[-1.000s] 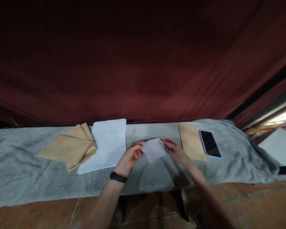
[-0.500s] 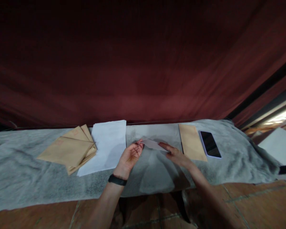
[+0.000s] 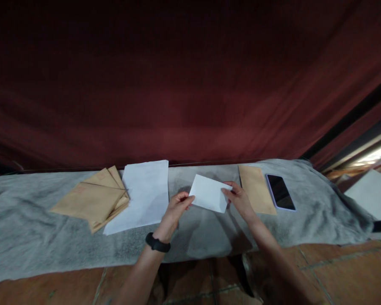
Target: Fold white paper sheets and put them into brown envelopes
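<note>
- One white paper (image 3: 206, 192), held above the middle of the grey cloth (image 3: 34, 241), between its far and near edges; it looks folded, though in this dim view I cannot be sure.
- One left hand (image 3: 176, 206), thumb and fingers pinching the paper's left end; black band (image 3: 158, 243) at the wrist.
- One right hand (image 3: 239, 200), thumb on top, gripping the paper's right end.
- One stack of white sheets (image 3: 147, 192), left of my left hand, reaching the cloth's far edge.
- Several brown envelopes (image 3: 89, 198), fanned toward the cloth's left end, overlapping the sheets.
- One single brown envelope (image 3: 257, 189), near the far edge, just beside my right hand.
- One phone (image 3: 281, 192), screen dark, just right of that envelope.
</note>
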Motion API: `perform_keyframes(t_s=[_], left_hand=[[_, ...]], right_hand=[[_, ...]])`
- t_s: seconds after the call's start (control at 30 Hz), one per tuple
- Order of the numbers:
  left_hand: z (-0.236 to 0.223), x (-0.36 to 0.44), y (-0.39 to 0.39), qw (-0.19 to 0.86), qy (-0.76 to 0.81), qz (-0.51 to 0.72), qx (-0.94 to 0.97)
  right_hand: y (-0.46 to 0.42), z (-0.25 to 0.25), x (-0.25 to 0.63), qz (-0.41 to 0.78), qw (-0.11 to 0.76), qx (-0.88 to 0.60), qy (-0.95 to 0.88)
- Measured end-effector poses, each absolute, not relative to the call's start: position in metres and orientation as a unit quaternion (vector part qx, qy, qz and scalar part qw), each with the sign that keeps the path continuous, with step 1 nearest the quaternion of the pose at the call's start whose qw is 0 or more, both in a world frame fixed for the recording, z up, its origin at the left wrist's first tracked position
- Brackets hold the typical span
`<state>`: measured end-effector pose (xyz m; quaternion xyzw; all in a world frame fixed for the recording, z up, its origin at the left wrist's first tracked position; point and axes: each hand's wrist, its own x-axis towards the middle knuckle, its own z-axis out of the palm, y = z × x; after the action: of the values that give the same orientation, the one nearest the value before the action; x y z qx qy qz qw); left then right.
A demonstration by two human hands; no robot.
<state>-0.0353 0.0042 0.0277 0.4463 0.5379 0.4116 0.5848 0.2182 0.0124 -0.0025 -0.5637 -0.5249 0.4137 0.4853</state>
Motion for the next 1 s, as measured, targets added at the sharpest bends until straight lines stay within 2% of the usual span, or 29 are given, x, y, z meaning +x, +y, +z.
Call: perform_keyframes(t_s=[0.13,0.4,0.57,0.8,0.9,1.0], left_hand=[[0.022,-0.03,-0.002,0.612,0.538,0.327,0.479],[-0.008,-0.017,-0.015,0.551,0.612,0.297,0.482],[-0.007,-0.016,-0.016,0.437,0.655,0.295,0.54],[0.004,-0.017,-0.028,0.247,0.707,0.222,0.625],[0.005,-0.008,-0.025,0.174,0.657,0.201,0.705],[-0.006,0.007,-0.02,0.122,0.57,0.22,0.783]], right_hand=[[0.017,-0.02,0.22,0.373,0.478,-0.597,-0.526],[0.009,-0.036,0.208,0.188,0.329,-0.649,-0.66],[0.003,-0.033,0.196,0.142,0.274,-0.659,-0.686],[0.003,-0.03,0.195,0.122,0.242,-0.676,-0.686],[0.003,-0.029,0.196,0.085,0.244,-0.677,-0.689],[0.003,-0.028,0.19,0.079,0.282,-0.654,-0.698]])
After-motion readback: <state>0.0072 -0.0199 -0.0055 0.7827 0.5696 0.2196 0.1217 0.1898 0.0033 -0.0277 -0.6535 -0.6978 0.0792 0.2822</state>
